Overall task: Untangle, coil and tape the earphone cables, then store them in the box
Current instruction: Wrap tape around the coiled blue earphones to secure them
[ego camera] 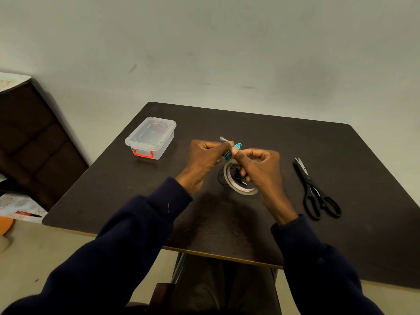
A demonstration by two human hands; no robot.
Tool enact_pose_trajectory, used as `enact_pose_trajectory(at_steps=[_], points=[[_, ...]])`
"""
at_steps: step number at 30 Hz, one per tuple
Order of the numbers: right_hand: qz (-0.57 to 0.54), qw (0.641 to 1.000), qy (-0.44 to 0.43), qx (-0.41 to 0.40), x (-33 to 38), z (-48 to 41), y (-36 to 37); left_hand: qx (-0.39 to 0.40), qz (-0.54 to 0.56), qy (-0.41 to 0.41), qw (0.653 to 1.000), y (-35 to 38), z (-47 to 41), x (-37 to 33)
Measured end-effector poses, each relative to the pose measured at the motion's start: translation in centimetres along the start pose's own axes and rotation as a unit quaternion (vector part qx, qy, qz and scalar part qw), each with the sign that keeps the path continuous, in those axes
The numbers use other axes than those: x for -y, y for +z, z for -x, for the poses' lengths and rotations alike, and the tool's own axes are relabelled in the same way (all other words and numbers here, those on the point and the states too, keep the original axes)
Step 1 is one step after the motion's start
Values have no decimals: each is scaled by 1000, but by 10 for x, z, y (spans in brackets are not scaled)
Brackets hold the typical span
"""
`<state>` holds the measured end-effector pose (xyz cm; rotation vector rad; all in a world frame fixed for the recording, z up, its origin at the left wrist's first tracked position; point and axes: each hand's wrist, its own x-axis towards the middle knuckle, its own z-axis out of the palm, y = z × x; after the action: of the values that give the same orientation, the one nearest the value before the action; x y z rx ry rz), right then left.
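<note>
Earphones pinched, box shut, poss. empty

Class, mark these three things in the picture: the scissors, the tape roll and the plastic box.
scissors (311,187), head view, on the pivot between blades and handles.
tape roll (242,190), head view, on the near part of its ring.
plastic box (151,135), head view, on the middle of its clear lid.

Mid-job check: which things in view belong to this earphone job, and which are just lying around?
Job: teal earphone coil pinched by left hand and right hand; tape strip; tape roll; black cable; scissors; lidded box.
Idle: dark cabinet; orange object; patterned cloth.
</note>
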<state>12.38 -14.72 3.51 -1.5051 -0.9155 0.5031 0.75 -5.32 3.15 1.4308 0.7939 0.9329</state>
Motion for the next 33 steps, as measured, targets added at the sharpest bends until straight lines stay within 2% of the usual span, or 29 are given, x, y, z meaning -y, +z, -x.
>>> enact_pose_trajectory(at_steps=[6, 13, 23, 33], points=[[3, 1000, 21, 1, 1, 2, 2, -26, -17, 21, 999, 3, 1, 1], [-2, 999, 26, -27, 9, 4, 6, -59, -73, 124, 988, 10, 3, -2], [-89, 993, 77, 27, 13, 10, 4, -18, -104, 86, 991, 0, -6, -9], [-14, 998, 49, 35, 0, 13, 2, 12, -208, 107, 972, -11, -10, -8]])
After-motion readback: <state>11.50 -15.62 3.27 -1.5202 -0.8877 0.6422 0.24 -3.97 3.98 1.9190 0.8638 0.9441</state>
